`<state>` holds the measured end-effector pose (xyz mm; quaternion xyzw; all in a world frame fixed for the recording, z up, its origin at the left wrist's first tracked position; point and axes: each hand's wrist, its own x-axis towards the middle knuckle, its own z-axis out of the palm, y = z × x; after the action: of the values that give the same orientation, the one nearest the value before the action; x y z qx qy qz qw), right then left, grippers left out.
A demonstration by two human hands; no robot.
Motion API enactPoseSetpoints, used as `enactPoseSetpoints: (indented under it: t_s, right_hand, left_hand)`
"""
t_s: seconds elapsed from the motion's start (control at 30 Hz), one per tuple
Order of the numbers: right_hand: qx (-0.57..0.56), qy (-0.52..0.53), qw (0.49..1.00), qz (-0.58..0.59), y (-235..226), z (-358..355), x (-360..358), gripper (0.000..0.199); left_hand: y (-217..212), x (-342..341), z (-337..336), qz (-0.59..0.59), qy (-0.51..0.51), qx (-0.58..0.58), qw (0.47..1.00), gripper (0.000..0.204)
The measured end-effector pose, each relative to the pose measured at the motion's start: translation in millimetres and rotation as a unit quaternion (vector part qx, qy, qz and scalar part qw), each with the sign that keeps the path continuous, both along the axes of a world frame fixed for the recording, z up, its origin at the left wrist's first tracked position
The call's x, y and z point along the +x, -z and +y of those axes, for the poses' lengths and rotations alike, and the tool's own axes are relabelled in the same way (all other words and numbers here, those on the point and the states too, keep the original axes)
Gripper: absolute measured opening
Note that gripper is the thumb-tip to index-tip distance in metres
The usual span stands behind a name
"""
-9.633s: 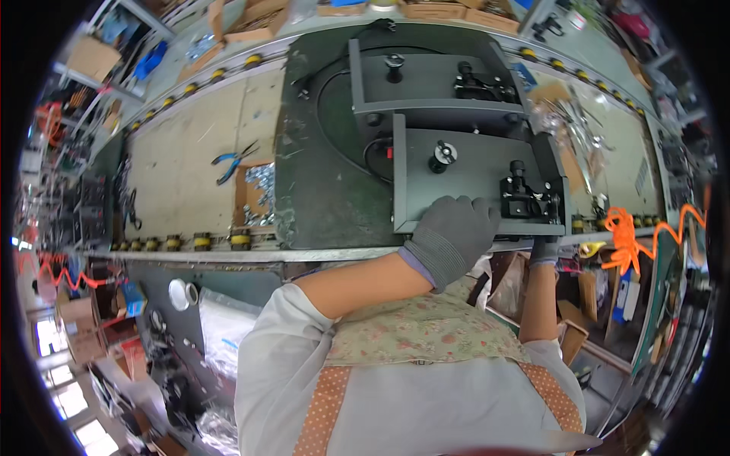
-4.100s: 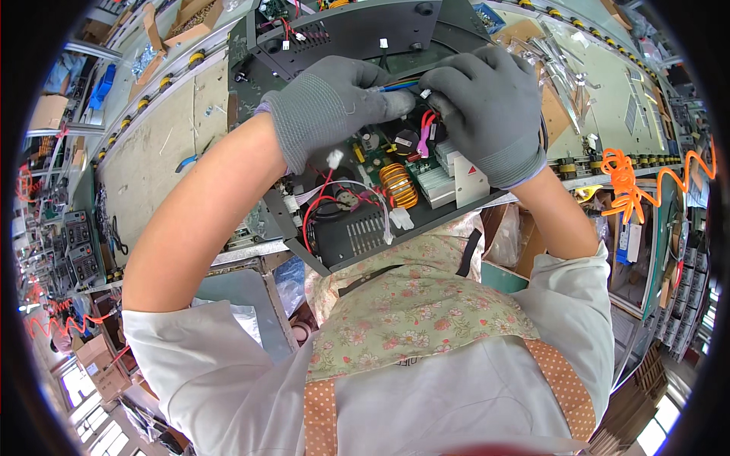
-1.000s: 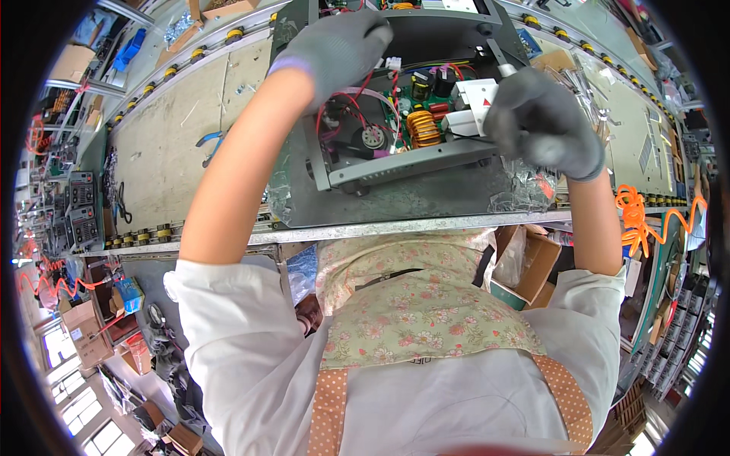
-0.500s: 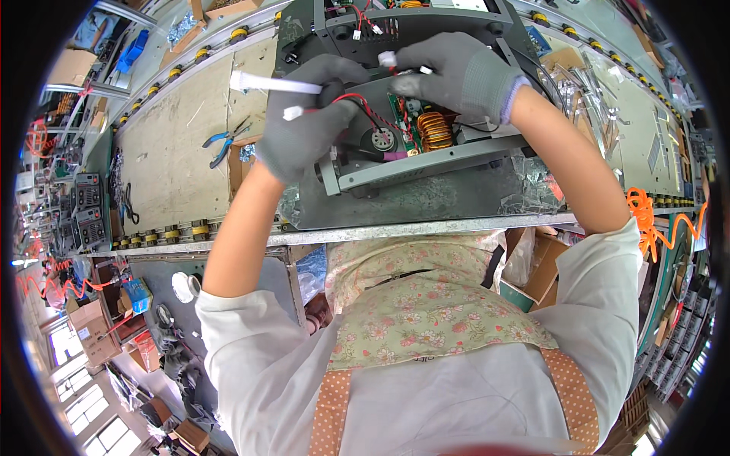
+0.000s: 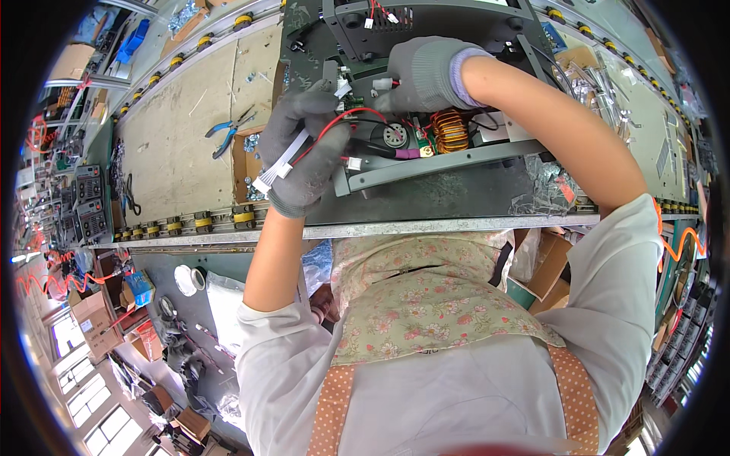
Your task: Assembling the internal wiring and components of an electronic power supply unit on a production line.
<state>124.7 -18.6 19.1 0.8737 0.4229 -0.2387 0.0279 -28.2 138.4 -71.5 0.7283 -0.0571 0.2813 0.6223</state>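
My left hand (image 5: pixel 308 171), in a grey glove, is closed around a flat white multi-wire cable (image 5: pixel 293 154) at the left end of an open dark metal chassis (image 5: pixel 449 161). The cable's white plug hangs past the wrist. A red wire (image 5: pixel 332 120) arches from that hand into the chassis. My right hand (image 5: pixel 426 74), also gloved, bends inward over the chassis with its fingertips closed at a white connector (image 5: pixel 382 83) with red wire. Below it sit a copper-wound coil (image 5: pixel 450 131) and a round white-topped part (image 5: pixel 395 136). The right palm is hidden.
Another dark metal housing (image 5: pixel 433 26) stands just behind. Blue-handled pliers (image 5: pixel 223 137) lie left, near a small cardboard box (image 5: pixel 245 163) of metal parts. Metal strips (image 5: pixel 604 99) are heaped on the right. Rollers (image 5: pixel 201 221) line the bench's near edge.
My left hand has come nearer, and the white cable has swung from pointing left to hanging down-left. My right hand has turned, its forearm reaching farther across. The chassis sits slightly further right.
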Motion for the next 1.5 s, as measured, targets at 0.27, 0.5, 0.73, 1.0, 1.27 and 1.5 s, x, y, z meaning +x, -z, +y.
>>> enactPoseSetpoints:
  t_s: [0.27,0.5,0.73,1.0,1.27,1.5]
  right_hand:
    - [-0.036,-0.014,0.997,0.074,3,-10,0,0.049]
    - [-0.016,0.041,0.995,0.095,-8,-24,-3,0.041]
    - [0.319,-0.128,0.926,0.156,13,-67,-19,0.027]
    - [0.397,-0.057,0.905,0.141,22,-62,-13,0.024]
    - [0.136,-0.104,0.980,-0.104,21,-26,-6,0.019]
    - [-0.024,-0.146,0.986,-0.081,39,10,-4,0.018]
  left_hand:
    - [-28,1,-11,0.032,-0.019,0.171,0.985,0.028]
    - [-30,5,-13,0.011,-0.008,0.154,0.988,0.043]
    - [-59,9,-27,0.109,0.027,0.316,0.942,0.058]
    - [-26,-3,-14,-0.030,0.102,0.099,0.989,0.017]
    - [-3,-12,-21,-0.059,0.051,0.105,0.991,0.010]
    - [9,-7,-17,-0.108,0.057,0.112,0.986,0.010]
